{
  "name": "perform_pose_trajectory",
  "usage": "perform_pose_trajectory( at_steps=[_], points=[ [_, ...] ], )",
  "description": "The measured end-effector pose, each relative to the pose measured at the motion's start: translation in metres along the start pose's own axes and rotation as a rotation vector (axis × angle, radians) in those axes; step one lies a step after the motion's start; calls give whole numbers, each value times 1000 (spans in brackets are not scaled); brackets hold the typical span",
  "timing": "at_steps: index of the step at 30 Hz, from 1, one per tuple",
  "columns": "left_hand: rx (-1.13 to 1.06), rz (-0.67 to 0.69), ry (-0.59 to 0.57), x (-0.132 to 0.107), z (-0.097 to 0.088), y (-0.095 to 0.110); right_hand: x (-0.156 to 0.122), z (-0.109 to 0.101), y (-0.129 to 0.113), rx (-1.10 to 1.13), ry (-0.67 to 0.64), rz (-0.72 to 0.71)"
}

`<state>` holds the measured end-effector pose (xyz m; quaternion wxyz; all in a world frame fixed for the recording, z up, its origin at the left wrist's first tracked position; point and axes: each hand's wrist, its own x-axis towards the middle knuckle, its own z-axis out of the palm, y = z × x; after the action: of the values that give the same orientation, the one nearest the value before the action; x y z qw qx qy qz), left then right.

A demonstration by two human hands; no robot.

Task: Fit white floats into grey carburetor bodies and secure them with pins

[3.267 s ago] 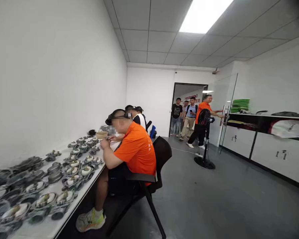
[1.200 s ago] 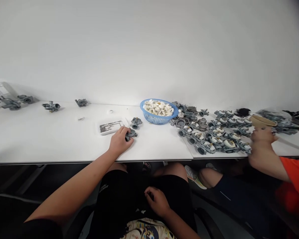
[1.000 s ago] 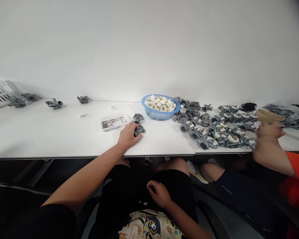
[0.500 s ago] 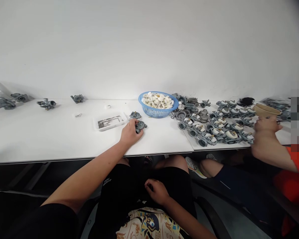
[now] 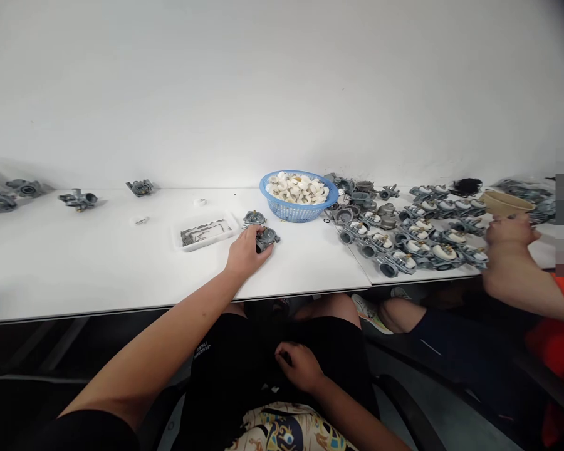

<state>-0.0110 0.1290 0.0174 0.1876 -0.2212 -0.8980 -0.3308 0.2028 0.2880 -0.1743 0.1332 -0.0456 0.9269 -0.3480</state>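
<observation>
My left hand is closed round a grey metal carburetor body on the white table, thumb and fingers on its near left side. Just behind it sits a second carburetor body with a brass-coloured piece on top. Down in my lap, my right hand rests with its fingers curled; whether anything is inside them is hidden. Left of my left hand lies a shallow white tray of thin metal pins. Beyond the held body stands a blue basket piled with white plastic floats.
Rows of carburetor bodies with white floats cover the right side. A co-worker's hand is by a tan bowl. Loose bodies stand along the wall at left. A small white piece lies nearer. The table's front edge crosses above my lap.
The view has shifted slightly. My left hand stays on the same carburetor body, and my right hand remains in my lap. The co-worker's hand is still by the bowl.
</observation>
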Motion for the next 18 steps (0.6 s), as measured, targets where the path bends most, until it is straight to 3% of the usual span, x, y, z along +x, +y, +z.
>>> perform_pose_trajectory(
  at_steps=[14,18],
  points=[
    [-24,48,-20,-4,-7,-1,-3,2,1,6,26,22],
    [41,117,5,-4,-4,0,-1,0,1,140,69,13]
  ],
)
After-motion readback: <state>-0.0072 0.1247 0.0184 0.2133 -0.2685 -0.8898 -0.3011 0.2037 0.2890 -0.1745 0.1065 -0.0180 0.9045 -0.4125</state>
